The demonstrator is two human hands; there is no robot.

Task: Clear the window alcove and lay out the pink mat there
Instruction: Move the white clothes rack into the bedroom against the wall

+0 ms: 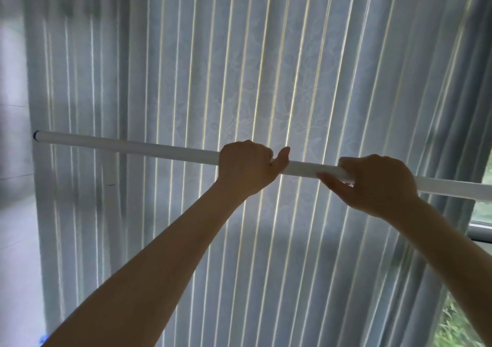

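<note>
A long white rod runs across the window alcove, from a black-capped end against the left wall down to the right edge of the view. My left hand grips the rod near its middle, fingers curled over the top and thumb up. My right hand grips the rod just to the right, fingers wrapped round it. Both arms reach up from below. The pink mat is not in view.
Pale grey vertical blinds hang behind the rod, with light coming through the gaps. A tiled wall stands at the left. At the far right, bare window glass shows greenery outside.
</note>
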